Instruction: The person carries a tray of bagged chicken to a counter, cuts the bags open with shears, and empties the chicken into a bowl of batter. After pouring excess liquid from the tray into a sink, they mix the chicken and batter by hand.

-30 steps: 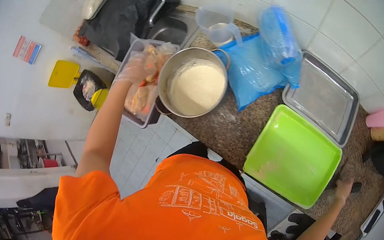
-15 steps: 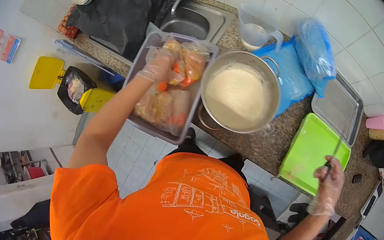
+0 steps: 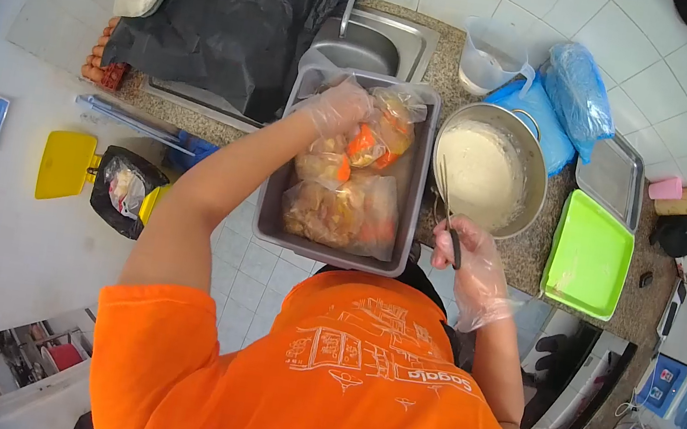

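Observation:
My left hand point(image 3: 340, 109), in a clear plastic glove, is closed on a clear plastic bag point(image 3: 367, 147) of food with orange pieces. That bag is in the upper part of a grey tub point(image 3: 269, 203), where another filled bag point(image 3: 330, 213) lies nearer my body. My gloved right hand point(image 3: 477, 270) grips black-handled scissors point(image 3: 455, 247), their slim metal blades pointing up and away from me. The blades overlap the near-left rim of a steel pot point(image 3: 540, 186) that contains a pale, creamy batter point(image 3: 481, 173).
Behind the tub are a sink point(image 3: 359, 48) and a black plastic sheet point(image 3: 222, 19). Blue bags point(image 3: 578, 99) and a clear measuring jug point(image 3: 487, 58) stand behind the pot. A green tray point(image 3: 590, 256) sits to the right, a yellow-lidded bin point(image 3: 67, 164) to the left.
My right hand has swung left with the scissors, from over the green tray to beside the pot. My left hand remains on the bag in the tub. The camera view has shifted.

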